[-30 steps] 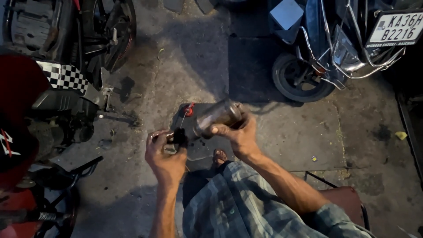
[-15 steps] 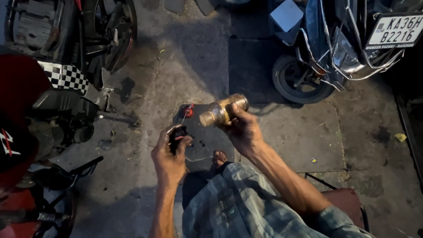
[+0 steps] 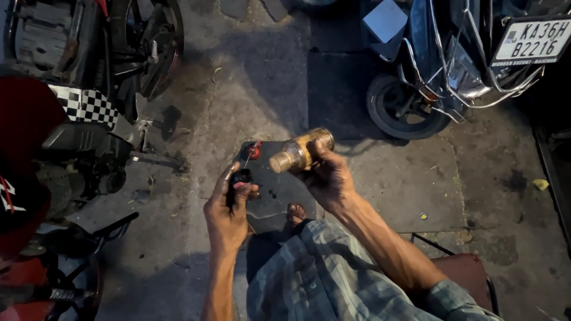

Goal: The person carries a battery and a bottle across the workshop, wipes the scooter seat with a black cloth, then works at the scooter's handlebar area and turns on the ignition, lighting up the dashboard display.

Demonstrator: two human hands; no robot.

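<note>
Two hands: both raised over the dark mat (image 3: 279, 190), the landmark here, which lies on the concrete floor (image 3: 256, 89).
Right hand (image 3: 327, 178): fingers closed around a brass-coloured cylinder (image 3: 300, 151), held above the mat's upper right corner, tilted, its paler end pointing left.
Left hand (image 3: 229, 208): fingers curled shut on a small dark part (image 3: 241, 177), held over the mat's left edge; a reddish spot shows under the thumb.
Gap: cylinder and dark part are near each other but apart.
Red piece (image 3: 254, 150): small, with a thin wire, lying at the mat's top left corner.
Hard to make out: the dark part's shape, mostly covered by fingers; the cylinder's far end, wrapped by the palm; what the red piece is.
Hidden: the mat's lower edge, behind the checked trousers (image 3: 321, 273); a toe (image 3: 295, 212) shows there.
Cut off: motorcycle (image 3: 77, 107) left of the mat, scooter (image 3: 452, 65) to its upper right, red stool (image 3: 470, 279) to its lower right.
</note>
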